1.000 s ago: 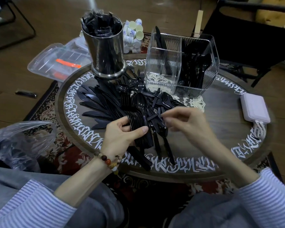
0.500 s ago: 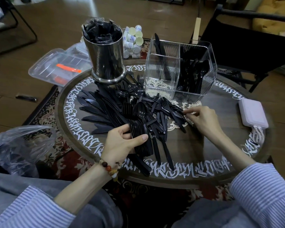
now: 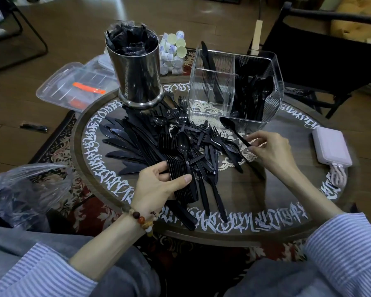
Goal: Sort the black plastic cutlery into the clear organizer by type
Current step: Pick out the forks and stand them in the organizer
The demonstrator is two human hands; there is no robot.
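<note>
Sorting is only partly done: some spoons and knives stand in the clear organizer (image 3: 236, 86), but a big pile of cutlery (image 3: 169, 144) lies on the worktop (image 3: 287, 202). Left hand (image 3: 156, 187) grips stacked spoons (image 3: 181, 179); right hand (image 3: 270, 148) pinches one spoon (image 3: 234, 130).

I see a heap of black plastic cutlery (image 3: 180, 146) mid-table: knives fanned left, forks and spoons tangled right. Behind it stands the clear organizer (image 3: 236, 91), upright, with knives rear-left, spoons right, and its front-left compartment bare.

Brown wood floor (image 3: 77, 37), patterned rug (image 3: 58, 144), black chair (image 3: 321, 61) behind rnd table (image 3: 287, 189).
</note>
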